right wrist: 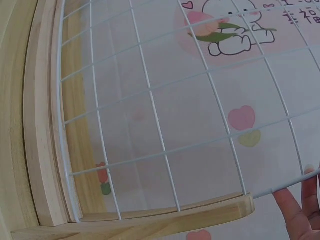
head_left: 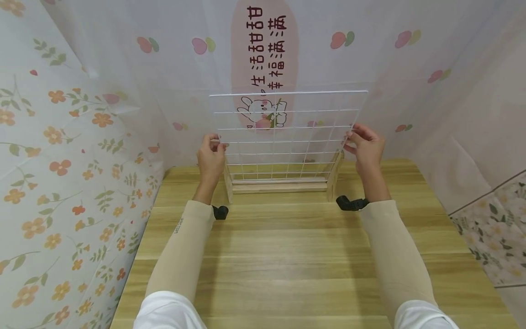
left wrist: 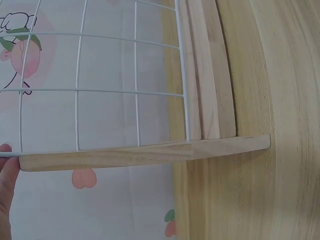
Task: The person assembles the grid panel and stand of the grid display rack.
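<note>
A white wire grid panel (head_left: 288, 93) stands upright in a light wooden stand (head_left: 279, 188), its lower edge at the stand's crossbar. At the panel's left edge, my left hand (head_left: 211, 157) pinches the outer wire just above the wooden side piece (left wrist: 110, 155). My right hand (head_left: 368, 146) pinches the opposite edge wire, above the other side piece (right wrist: 200, 216). Both wrist views show the panel's side wires lying along these side pieces. Only some fingers of each hand appear in the wrist views.
The stand sits near the back of a wood-grain table (head_left: 283, 256). Behind it hangs a white curtain (head_left: 176, 77) with fruit prints and lettering. A floral cloth (head_left: 74, 183) hangs on the left. Black wrist mounts (head_left: 349, 203) sit beside the forearms.
</note>
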Demonstrator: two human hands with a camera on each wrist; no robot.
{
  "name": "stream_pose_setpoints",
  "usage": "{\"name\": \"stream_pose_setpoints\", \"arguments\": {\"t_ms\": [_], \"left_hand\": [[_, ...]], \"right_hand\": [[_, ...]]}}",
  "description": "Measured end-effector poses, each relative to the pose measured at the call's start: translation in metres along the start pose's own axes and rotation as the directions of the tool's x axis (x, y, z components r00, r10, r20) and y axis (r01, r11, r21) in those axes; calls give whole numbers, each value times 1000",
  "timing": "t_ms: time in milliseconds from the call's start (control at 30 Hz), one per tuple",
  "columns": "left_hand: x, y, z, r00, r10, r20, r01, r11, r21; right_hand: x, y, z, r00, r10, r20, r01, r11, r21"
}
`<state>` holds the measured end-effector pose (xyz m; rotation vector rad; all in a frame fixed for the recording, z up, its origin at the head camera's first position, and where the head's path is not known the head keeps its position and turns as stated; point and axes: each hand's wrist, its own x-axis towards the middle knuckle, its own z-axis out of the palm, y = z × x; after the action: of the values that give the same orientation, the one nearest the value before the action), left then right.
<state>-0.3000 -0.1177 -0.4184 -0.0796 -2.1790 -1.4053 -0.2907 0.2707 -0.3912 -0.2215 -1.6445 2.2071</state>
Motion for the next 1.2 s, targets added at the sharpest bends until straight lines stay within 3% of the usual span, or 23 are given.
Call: {"name": "stream_pose_setpoints", "arguments": {"t_ms": [433, 767, 900, 1200], "left_hand": [[-1, -3, -1, 998, -64, 22, 65, 998, -12], [1, 0, -1, 998, -60, -24, 59, 997, -58], [2, 2, -1, 999, -50, -19, 48, 995, -82], [2, 0, -2, 999, -48, 11, 48, 998, -49]], "right_hand": [[-2, 9, -1, 999, -29, -19, 29, 1000, 10], [-2, 13, -1, 1000, -15, -25, 16, 1000, 23], [-2, 14, -1, 1000, -8, -29, 8, 1000, 5], [0, 16, -2, 1000, 17, -15, -17, 1000, 0]]}}
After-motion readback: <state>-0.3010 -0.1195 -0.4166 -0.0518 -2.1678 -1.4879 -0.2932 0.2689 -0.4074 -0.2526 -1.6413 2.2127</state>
